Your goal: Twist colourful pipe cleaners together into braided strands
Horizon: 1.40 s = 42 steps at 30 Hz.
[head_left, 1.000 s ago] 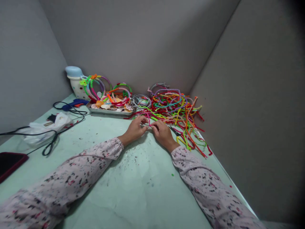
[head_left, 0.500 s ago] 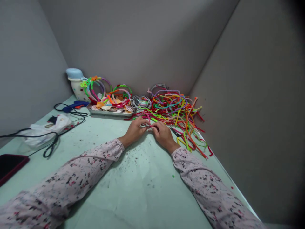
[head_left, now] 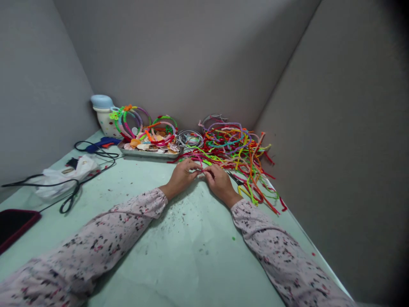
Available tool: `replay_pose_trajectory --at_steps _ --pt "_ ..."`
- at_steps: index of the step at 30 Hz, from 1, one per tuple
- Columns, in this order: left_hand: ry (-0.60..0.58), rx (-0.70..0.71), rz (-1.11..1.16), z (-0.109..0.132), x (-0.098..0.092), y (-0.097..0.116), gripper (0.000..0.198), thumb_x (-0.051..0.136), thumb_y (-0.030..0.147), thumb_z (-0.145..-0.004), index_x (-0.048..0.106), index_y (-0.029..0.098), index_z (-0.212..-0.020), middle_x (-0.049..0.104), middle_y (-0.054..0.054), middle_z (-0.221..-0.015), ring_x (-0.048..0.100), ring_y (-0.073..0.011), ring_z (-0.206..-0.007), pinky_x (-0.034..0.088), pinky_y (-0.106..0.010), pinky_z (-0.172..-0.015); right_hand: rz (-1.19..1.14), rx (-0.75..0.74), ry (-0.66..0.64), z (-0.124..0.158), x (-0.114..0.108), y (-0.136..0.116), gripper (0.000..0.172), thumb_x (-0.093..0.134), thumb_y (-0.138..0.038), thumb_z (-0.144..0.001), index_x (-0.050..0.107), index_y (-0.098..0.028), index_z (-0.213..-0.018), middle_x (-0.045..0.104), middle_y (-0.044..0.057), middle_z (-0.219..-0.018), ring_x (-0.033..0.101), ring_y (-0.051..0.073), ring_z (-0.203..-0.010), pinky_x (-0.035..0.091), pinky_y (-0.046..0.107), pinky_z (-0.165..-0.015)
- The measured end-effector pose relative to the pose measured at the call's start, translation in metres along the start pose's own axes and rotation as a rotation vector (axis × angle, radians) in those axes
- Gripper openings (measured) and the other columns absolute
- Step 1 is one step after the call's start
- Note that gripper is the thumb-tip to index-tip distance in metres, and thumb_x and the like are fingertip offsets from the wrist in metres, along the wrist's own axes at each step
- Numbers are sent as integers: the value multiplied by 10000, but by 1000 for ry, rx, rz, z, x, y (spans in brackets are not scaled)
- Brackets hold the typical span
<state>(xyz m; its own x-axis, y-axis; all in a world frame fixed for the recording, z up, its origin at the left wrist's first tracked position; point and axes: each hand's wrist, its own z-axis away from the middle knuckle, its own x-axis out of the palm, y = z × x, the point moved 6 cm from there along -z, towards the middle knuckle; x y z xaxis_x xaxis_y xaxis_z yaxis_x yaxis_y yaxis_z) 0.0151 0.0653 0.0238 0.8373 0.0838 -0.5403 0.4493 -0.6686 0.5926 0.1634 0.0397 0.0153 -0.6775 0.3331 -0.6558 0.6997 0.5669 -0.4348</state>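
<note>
My left hand (head_left: 181, 175) and my right hand (head_left: 220, 181) rest on the pale green table (head_left: 179, 251), fingertips meeting. Both are pinched on a thin pink-red pipe cleaner (head_left: 201, 169) held between them. Just beyond the fingers lies a big heap of coloured pipe cleaners (head_left: 236, 149). Dark scissors (head_left: 235, 178) lie beside my right hand, partly under the strands.
A metal tray (head_left: 147, 152) with shells and wrapped hoops stands at the back, with a white jar with a blue lid (head_left: 104, 113) behind it. Bare metal hoops (head_left: 189, 137) lie beside the tray. A blue glue gun (head_left: 101, 143), black cables, a plastic bag (head_left: 64, 175) and a dark case (head_left: 14, 221) lie left. Grey walls enclose the corner.
The hands stay pinched together at the same spot; only the fingers shift slightly on the strand. The view has drifted a little.
</note>
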Motion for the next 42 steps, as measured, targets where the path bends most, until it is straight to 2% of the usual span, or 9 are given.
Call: replay_pose_trajectory --at_steps 21,33,42 --pt "-17 25 -137 -1 -1 8 104 641 213 -833 740 216 -865 633 -37 -833 571 -174 -842 410 -326 -822 52 -38 -7 -1 -1 -5 118 487 -214 -930 603 -204 -947 610 58 -908 577 191 -847 461 302 -761" --pt "-18 80 -264 0 0 14 99 607 223 -859 705 212 -870 622 -36 -862 558 -198 -883 375 -363 -819 95 -83 7 -1 0 -5 135 473 -228 -946 602 -195 -966 614 66 -916 579 202 -897 465 305 -804" --pt "-33 64 -288 0 1 16 104 597 212 -862 695 212 -900 623 -46 -895 557 -200 -906 380 -362 -824 104 -101 15 -1 2 -3 137 464 -226 -951 595 -201 -981 623 70 -935 584 208 -913 476 323 -834"
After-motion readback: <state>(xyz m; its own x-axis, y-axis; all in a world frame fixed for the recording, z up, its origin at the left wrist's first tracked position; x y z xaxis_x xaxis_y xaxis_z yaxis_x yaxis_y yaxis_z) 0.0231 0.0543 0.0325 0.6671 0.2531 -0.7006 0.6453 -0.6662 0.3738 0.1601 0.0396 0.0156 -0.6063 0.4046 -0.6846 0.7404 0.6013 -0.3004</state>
